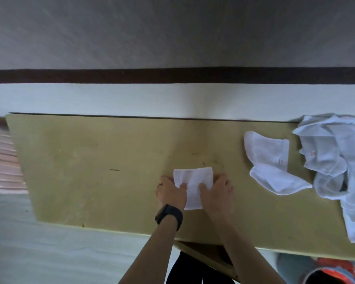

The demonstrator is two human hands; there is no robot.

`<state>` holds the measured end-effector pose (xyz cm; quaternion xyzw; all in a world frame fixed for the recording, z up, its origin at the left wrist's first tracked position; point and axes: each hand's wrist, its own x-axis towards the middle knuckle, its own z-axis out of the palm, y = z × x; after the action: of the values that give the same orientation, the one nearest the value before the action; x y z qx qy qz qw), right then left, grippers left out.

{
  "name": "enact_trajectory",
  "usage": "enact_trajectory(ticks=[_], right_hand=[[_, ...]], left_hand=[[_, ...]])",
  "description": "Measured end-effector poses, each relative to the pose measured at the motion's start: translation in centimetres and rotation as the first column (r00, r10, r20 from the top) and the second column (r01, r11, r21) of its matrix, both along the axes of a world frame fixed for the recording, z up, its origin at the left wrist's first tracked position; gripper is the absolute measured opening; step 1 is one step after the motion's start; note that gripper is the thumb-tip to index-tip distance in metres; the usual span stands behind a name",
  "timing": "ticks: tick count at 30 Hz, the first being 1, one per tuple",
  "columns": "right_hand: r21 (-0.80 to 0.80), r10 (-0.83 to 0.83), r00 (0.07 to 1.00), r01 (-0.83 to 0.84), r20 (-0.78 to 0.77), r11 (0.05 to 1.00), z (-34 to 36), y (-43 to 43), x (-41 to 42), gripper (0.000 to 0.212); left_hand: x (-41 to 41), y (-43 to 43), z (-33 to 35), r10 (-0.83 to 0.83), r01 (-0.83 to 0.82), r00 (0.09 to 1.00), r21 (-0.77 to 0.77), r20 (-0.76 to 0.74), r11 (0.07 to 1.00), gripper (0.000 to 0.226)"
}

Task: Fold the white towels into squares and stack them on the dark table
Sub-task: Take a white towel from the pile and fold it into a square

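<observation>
One white towel point(193, 180), part-folded, near-centre of worktop point(90, 160): left hand point(171, 191) and right hand point(217, 191) each pinch a side edge, thumbs on top; we should align corners squarely before creasing.

One wide-angle head camera looks steeply down from close above the surface's point(94, 152) near edge, facing its far edge.
</observation>
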<state>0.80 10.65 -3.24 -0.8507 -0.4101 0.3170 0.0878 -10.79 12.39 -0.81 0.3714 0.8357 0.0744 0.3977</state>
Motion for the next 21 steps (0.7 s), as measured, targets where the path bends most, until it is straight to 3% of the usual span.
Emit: enact_trajectory(ticks=[5, 12, 16, 21], right_hand=[[-0.047, -0.090, 0.980, 0.083, -0.177, 0.995, 0.2, 0.6, 0.7, 0.038], [-0.033, 0.019, 0.969, -0.028, -0.245, 0.999, 1.2, 0.8, 1.7, 0.022], [-0.188, 0.089, 0.983, -0.119, -0.161, 0.975, 1.0, 1.2, 1.4, 0.046], [0.031, -0.027, 0.913, 0.043, -0.408, 0.999, 3.2, -0.6, 2.3, 0.034]], left_hand=[[-0.3, 0.6, 0.0, 0.057, -0.055, 0.998, -0.068, 0.031, 0.996, 0.030], [-0.7, 0.1, 0.5, 0.030, -0.027, 0.993, -0.029, 0.113, 0.999, 0.022], [-1.2, -0.3, 1.3, 0.039, -0.044, 0.972, 0.016, 0.232, 0.999, 0.024], [-2.4, -0.7, 3.2, 0.096, -0.131, 0.917, 0.066, 0.387, 0.989, 0.033]])
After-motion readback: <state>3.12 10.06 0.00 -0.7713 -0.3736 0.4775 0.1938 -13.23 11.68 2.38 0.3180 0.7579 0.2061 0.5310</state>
